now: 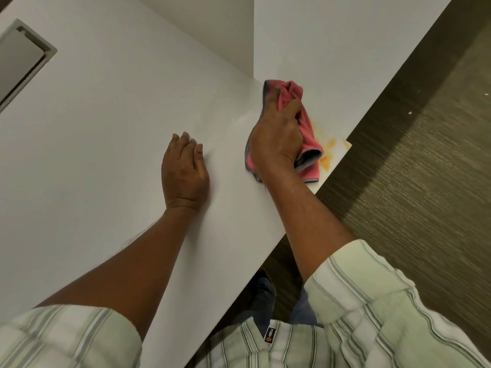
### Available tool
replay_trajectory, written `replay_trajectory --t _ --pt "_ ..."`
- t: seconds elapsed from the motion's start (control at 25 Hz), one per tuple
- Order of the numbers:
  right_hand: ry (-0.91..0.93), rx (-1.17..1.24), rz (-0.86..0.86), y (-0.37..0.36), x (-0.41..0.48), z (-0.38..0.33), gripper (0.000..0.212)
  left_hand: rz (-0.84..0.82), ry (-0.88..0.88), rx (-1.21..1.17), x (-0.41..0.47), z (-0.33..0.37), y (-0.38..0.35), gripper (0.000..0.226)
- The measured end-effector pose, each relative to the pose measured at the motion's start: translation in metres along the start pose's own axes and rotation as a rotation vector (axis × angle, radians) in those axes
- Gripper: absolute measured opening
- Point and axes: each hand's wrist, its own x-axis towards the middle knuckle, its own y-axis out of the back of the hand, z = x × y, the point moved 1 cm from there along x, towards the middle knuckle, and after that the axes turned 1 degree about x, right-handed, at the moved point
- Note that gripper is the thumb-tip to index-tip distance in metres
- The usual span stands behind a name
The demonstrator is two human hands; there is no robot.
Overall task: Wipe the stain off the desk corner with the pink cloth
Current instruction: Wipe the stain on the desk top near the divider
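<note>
A pink cloth (308, 134) with grey edging lies bunched on the white desk (106, 128), close to its right corner. My right hand (276, 139) presses down on it, fingers closed over the folds. Just right of the cloth, an orange-yellow stain (328, 152) smears the desk corner, partly hidden under the cloth's edge. My left hand (184, 171) rests flat on the desk surface to the left of the cloth, fingers together, holding nothing.
A grey cable hatch (24, 59) is set into the desk at the far left. A white partition (332, 43) rises behind the corner. Dark brown carpet (411, 195) lies to the right, beyond the desk edge. My feet show below the desk edge.
</note>
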Motion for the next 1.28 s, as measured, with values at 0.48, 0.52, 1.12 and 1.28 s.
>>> replay_trajectory --t 0.48,0.52,1.12,1.28 --pt "0.143 -0.163 0.095 -0.007 -0.075 0.0 0.06 -0.035 -0.005 0.021 0.0 0.002 0.001 0.038" --pt "0.205 -0.133 0.103 -0.006 -0.07 0.007 0.056 -0.03 -0.012 0.017 0.001 0.001 0.001 0.038" --pt "0.062 -0.125 0.082 -0.01 -0.054 0.026 0.056 0.004 -0.043 0.014 0.001 0.002 -0.002 0.04" --pt "-0.003 -0.092 0.128 0.001 -0.006 0.032 0.051 -0.007 -0.036 0.005 0.002 -0.002 0.0 0.041"
